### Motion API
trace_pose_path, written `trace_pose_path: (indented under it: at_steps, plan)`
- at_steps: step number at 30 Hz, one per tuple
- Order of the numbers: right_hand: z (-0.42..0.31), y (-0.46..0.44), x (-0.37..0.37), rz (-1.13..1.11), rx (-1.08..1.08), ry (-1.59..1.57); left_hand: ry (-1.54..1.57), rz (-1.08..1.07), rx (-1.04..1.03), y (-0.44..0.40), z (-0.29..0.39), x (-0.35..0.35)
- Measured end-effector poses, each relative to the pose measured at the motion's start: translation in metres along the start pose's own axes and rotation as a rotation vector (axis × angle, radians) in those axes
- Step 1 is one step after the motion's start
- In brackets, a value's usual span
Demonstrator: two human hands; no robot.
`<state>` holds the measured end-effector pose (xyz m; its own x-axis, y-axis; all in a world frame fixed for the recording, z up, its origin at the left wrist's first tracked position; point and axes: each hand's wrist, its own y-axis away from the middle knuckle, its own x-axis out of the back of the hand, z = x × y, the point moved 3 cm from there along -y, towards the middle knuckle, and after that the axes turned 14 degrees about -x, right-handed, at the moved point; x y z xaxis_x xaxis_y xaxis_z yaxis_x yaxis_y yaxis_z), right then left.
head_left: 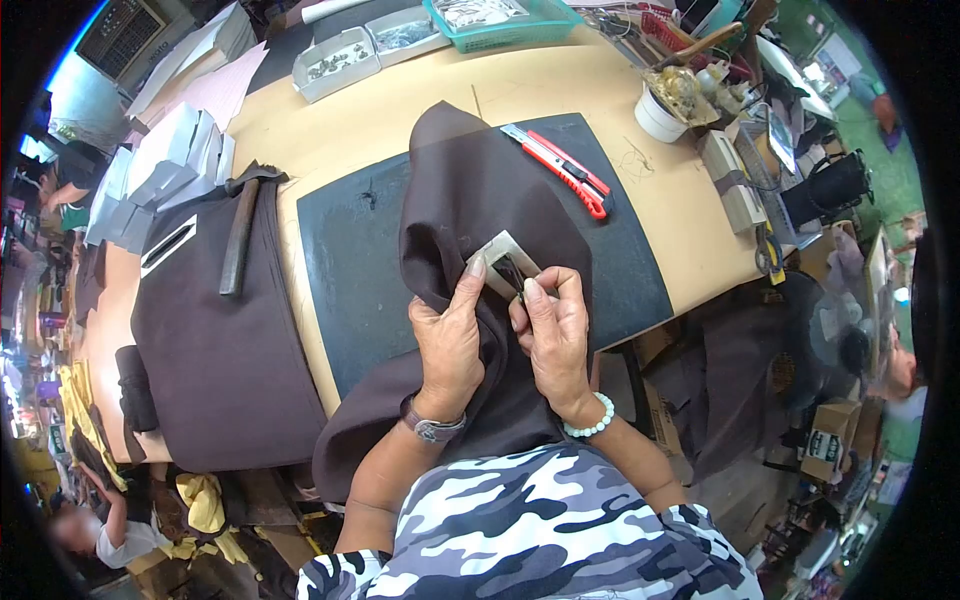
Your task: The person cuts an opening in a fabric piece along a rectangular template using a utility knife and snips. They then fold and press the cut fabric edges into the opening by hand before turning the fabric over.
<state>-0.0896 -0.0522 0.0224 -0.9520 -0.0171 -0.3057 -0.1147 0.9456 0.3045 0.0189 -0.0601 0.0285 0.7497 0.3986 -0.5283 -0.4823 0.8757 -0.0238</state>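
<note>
At frame centre, the left hand [450, 345] pins a pale plate [491, 247] on brown fabric [470, 170]; the right hand [555, 335] pinches dark material [509, 271]. Uneven pulling could skew the plate.

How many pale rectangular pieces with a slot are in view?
2: one slotted piece held in the left hand, another on the brown cloth at left, beside the hammer. More could be hidden.

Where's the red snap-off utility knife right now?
In the head view, above and right of centre, the utility knife lies on the black mat, alongside the dark brown material's right edge, beyond the right hand.
</note>
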Motion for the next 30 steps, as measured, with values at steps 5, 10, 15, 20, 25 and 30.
trace_pose_path:
  at_steps: [5, 10, 15, 20, 25, 30]
  plan:
    - [0.001, -0.001, 0.002, 0.022, 0.010, 0.001, -0.026, -0.003, 0.021, -0.002, -0.001, 0.000]
    - [0.007, -0.006, 0.005, 0.020, 0.062, 0.033, -0.028, -0.026, 0.029, -0.003, 0.000, -0.002]
    - [-0.007, 0.000, 0.013, -0.010, -0.137, -0.012, -0.048, -0.062, 0.108, -0.010, -0.004, -0.001]
    - [-0.049, 0.006, 0.024, -0.005, 0.437, 0.627, -0.039, -0.158, 0.117, -0.014, 0.000, -0.004]
    - [-0.071, -0.007, 0.018, -0.005, 0.970, 1.328, -0.052, -0.258, 0.052, -0.012, 0.009, -0.010]
    - [-0.084, -0.012, 0.012, -0.048, 1.140, 1.260, -0.087, -0.353, 0.019, -0.008, 0.015, -0.011]
